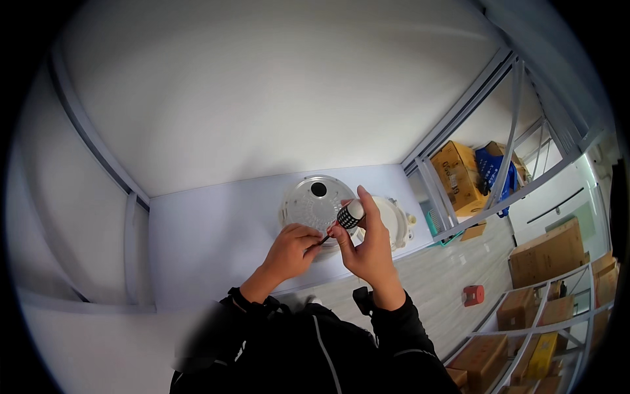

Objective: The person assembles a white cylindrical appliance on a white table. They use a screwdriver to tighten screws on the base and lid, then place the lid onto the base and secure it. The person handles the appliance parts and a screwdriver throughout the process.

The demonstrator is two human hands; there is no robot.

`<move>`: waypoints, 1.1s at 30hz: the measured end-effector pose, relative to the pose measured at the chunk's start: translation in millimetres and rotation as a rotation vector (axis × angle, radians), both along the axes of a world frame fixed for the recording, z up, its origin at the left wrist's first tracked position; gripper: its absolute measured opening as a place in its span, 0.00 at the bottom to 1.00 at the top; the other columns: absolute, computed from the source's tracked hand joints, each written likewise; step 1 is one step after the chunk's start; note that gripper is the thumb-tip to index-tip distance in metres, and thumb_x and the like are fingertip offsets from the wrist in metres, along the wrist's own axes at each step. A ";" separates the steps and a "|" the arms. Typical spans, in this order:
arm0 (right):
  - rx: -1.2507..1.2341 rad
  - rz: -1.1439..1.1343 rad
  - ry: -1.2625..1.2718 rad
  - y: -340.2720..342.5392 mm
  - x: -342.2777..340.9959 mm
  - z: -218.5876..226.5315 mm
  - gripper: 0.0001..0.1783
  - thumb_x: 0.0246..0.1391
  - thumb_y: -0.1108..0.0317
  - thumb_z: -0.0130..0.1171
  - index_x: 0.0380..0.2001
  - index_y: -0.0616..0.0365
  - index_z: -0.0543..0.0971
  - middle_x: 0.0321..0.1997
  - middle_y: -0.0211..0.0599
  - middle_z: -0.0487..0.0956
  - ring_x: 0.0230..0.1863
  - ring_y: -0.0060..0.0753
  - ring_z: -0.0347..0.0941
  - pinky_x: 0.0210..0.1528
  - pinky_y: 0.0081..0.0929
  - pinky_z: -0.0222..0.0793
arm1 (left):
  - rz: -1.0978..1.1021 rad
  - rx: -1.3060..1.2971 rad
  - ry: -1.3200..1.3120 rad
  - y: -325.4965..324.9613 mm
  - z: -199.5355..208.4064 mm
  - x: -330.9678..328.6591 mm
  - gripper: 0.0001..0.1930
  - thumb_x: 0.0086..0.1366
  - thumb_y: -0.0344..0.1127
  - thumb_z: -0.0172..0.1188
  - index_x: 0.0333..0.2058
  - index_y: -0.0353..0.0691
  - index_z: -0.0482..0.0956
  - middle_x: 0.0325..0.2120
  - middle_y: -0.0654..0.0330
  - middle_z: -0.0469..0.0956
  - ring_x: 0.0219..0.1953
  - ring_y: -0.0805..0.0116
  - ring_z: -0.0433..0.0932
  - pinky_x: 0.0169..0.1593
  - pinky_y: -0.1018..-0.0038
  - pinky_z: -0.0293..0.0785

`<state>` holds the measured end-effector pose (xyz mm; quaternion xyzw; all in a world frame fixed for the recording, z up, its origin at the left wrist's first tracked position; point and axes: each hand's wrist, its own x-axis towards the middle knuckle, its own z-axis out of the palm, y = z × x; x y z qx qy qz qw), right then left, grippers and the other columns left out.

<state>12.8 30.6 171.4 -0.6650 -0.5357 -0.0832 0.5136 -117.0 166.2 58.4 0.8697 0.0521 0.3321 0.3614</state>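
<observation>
Holding the checked cylinder (350,215) clear of the bench (210,243), we had our right grip (369,249) closed around it, its pale end turned toward the far right. Our left grip (291,251) pinched a thin dark piece (324,241) at the cylinder's near left end, where a small red piece (330,230) also showed; we could not tell whether these were joined. Both grips were at the near side of a silver dome (302,207), which rested on the bench with a round black spot (318,189) toward its far side. A pale round part (395,220) lay just right of the dome, partly covered by our right grip. We judged the work partway through: pick-up of the cylinder was done, the two-handed operation was in progress, and setting the cylinder down was left.
</observation>
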 end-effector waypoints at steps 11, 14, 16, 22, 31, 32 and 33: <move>0.001 -0.029 -0.199 -13.7 34.0 1.5 0.41 0.44 0.58 0.91 0.49 0.60 0.70 0.34 0.39 0.81 0.30 0.34 0.81 0.34 0.29 0.77 | 0.120 0.024 0.060 -28.3 10.1 13.8 0.06 0.62 0.29 0.73 0.38 0.37 0.92 0.42 0.61 0.89 0.47 0.57 0.85 0.58 0.59 0.78; 0.028 0.041 -0.056 -14.0 47.0 -8.5 0.43 0.41 0.56 0.93 0.48 0.58 0.69 0.32 0.35 0.81 0.29 0.27 0.81 0.33 0.24 0.77 | 0.161 0.022 0.064 -38.8 6.4 19.7 0.06 0.62 0.31 0.75 0.38 0.40 0.90 0.43 0.63 0.88 0.46 0.55 0.84 0.57 0.58 0.78; 0.035 0.090 0.020 -14.5 55.1 -18.9 0.45 0.40 0.55 0.94 0.48 0.58 0.69 0.32 0.33 0.81 0.29 0.23 0.81 0.33 0.22 0.77 | 0.194 0.023 0.056 -47.4 2.8 25.4 0.07 0.61 0.31 0.76 0.38 0.41 0.90 0.43 0.63 0.87 0.45 0.54 0.83 0.56 0.58 0.77; 0.074 0.138 -0.013 -15.9 69.6 -16.5 0.44 0.44 0.57 0.92 0.53 0.59 0.71 0.31 0.31 0.81 0.30 0.21 0.81 0.33 0.21 0.77 | 0.325 0.086 0.026 -75.2 3.3 37.0 0.07 0.62 0.33 0.75 0.39 0.40 0.91 0.44 0.65 0.88 0.45 0.57 0.83 0.55 0.61 0.77; 0.181 0.255 0.165 -46.8 104.2 6.4 0.26 0.57 0.66 0.80 0.51 0.60 0.76 0.35 0.39 0.84 0.32 0.30 0.83 0.36 0.27 0.78 | 0.462 0.108 -0.024 -105.2 -6.1 62.4 0.09 0.61 0.34 0.77 0.39 0.41 0.90 0.43 0.66 0.87 0.45 0.58 0.83 0.53 0.61 0.77; 0.170 0.284 0.146 -50.4 108.9 12.8 0.24 0.58 0.68 0.79 0.51 0.59 0.77 0.37 0.39 0.84 0.33 0.32 0.84 0.37 0.28 0.78 | 0.476 0.110 -0.027 -108.3 -6.7 65.4 0.09 0.61 0.34 0.77 0.39 0.41 0.90 0.43 0.66 0.87 0.45 0.58 0.83 0.53 0.61 0.77; 0.160 0.312 0.128 -53.5 114.5 16.8 0.22 0.59 0.70 0.77 0.51 0.59 0.77 0.38 0.40 0.84 0.33 0.35 0.84 0.38 0.29 0.78 | 0.488 0.112 -0.029 -111.4 -7.5 68.7 0.09 0.61 0.34 0.77 0.39 0.41 0.90 0.42 0.66 0.87 0.45 0.58 0.83 0.53 0.61 0.77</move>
